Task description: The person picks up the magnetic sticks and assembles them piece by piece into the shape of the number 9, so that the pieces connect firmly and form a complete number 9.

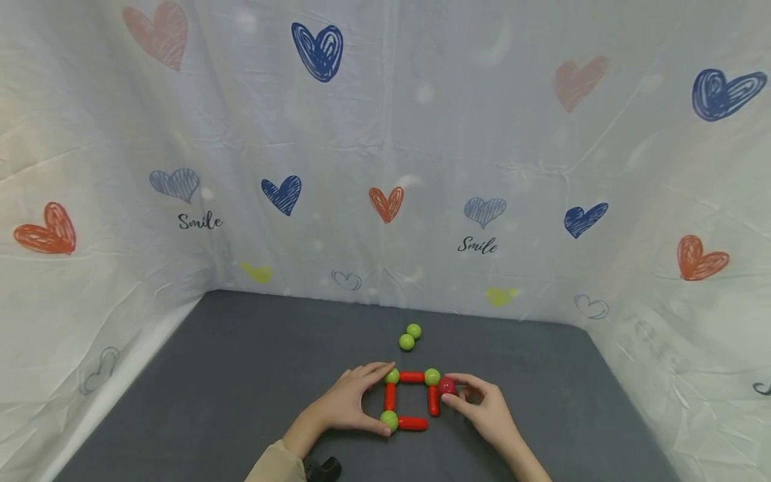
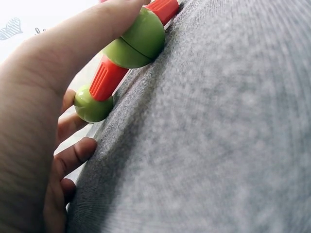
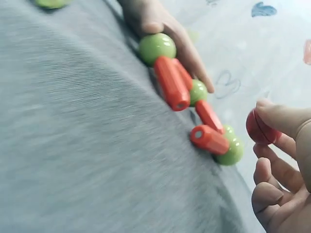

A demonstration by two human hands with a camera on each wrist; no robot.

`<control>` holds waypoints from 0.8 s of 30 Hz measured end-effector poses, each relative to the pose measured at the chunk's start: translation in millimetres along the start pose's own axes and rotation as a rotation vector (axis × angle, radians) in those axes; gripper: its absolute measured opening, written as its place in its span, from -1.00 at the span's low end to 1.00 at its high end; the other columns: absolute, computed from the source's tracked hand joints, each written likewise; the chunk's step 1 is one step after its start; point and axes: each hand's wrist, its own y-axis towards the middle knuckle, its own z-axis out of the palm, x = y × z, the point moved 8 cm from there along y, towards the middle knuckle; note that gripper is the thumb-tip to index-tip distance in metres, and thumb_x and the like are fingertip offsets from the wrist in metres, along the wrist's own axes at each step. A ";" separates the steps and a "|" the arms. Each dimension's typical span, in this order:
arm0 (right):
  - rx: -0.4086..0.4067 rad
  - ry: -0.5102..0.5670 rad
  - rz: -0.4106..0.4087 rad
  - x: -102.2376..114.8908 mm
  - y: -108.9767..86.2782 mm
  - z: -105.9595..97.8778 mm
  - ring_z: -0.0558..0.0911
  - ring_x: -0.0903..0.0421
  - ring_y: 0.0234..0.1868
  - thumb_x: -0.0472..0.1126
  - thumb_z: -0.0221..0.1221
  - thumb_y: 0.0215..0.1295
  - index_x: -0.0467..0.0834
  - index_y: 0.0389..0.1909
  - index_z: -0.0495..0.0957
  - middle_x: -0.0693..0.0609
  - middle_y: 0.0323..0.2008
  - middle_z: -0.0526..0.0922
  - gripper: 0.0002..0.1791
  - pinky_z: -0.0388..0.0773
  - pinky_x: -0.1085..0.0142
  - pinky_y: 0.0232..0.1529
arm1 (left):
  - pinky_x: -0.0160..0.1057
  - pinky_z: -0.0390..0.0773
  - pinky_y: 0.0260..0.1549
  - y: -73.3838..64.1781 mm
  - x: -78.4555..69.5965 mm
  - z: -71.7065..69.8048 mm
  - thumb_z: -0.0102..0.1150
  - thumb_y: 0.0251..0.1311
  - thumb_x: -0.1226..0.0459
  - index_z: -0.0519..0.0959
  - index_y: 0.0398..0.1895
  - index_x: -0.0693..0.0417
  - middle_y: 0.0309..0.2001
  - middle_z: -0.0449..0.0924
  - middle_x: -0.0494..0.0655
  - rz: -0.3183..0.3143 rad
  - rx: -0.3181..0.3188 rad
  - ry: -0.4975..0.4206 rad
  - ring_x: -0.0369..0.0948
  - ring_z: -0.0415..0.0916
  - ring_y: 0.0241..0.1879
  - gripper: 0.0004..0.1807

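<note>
A flat frame of red magnetic rods and green balls lies on the dark cloth, its near-right corner lacking a ball. My left hand point(image 1: 347, 402) holds its left side, thumb at the near green ball point(image 1: 389, 421) and index fingertip at the far-left green ball point(image 1: 392, 376). The left wrist view shows the thumb over the near ball, with a red rod point(image 2: 108, 79) running to the far one. My right hand point(image 1: 484, 407) pinches a dark red ball point(image 1: 448, 386) between thumb and fingers, close beside the far-right green ball point(image 1: 432, 377) and right rod point(image 1: 434, 400).
Two loose green balls point(image 1: 406, 343) sit beyond the frame on the grey-cloth table point(image 1: 271, 348). Another green ball point(image 3: 51, 3) shows at the top edge of the right wrist view. A white curtain point(image 1: 385, 134) with printed hearts encloses the back and sides.
</note>
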 end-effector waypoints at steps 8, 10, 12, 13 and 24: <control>0.139 0.045 -0.030 -14.3 -20.2 3.2 0.53 0.30 -0.47 -0.22 0.45 0.34 -0.32 0.17 0.68 0.07 -0.42 0.65 -0.56 0.48 0.40 -0.42 | 0.51 0.10 0.39 -0.2 0.7 -1.8 0.55 -0.03 -0.35 0.18 0.71 -0.25 0.59 0.28 -0.14 0.012 -0.008 0.005 0.05 0.24 0.56 0.24; 0.189 0.069 -0.035 -18.4 -22.8 5.5 0.49 0.33 -0.49 -0.25 0.41 0.38 -0.35 0.16 0.66 0.09 -0.44 0.63 -0.59 0.45 0.43 -0.45 | 0.51 0.11 0.39 -0.6 1.2 -1.3 0.55 -0.03 -0.35 0.18 0.71 -0.24 0.59 0.28 -0.13 0.014 -0.006 0.004 0.05 0.25 0.55 0.24; 0.239 0.079 -0.049 -21.5 -24.9 7.8 0.43 0.36 -0.52 -0.27 0.39 0.40 -0.36 0.14 0.65 0.10 -0.46 0.59 -0.63 0.40 0.47 -0.49 | 0.52 0.10 0.39 -1.1 1.9 -0.5 0.54 -0.03 -0.36 0.18 0.71 -0.24 0.59 0.28 -0.13 0.013 -0.001 0.002 0.04 0.25 0.55 0.24; 0.260 0.078 -0.067 -21.6 -25.9 8.7 0.40 0.37 -0.54 -0.28 0.38 0.41 -0.36 0.13 0.65 0.09 -0.46 0.58 -0.64 0.38 0.47 -0.51 | 0.52 0.11 0.39 -1.2 2.0 -0.1 0.54 -0.03 -0.36 0.18 0.71 -0.24 0.59 0.28 -0.14 0.013 0.001 0.000 0.04 0.25 0.55 0.24; 0.300 -0.051 -0.203 -16.2 -32.3 17.1 0.30 0.35 -0.57 -0.15 0.55 0.23 -0.06 -0.02 0.74 -0.12 -0.41 0.58 -0.68 0.25 0.43 -0.60 | 0.45 0.18 0.38 0.1 0.1 -0.4 0.54 -0.04 -0.37 0.18 0.71 -0.23 0.58 0.28 -0.15 0.019 -0.008 0.018 0.01 0.27 0.53 0.25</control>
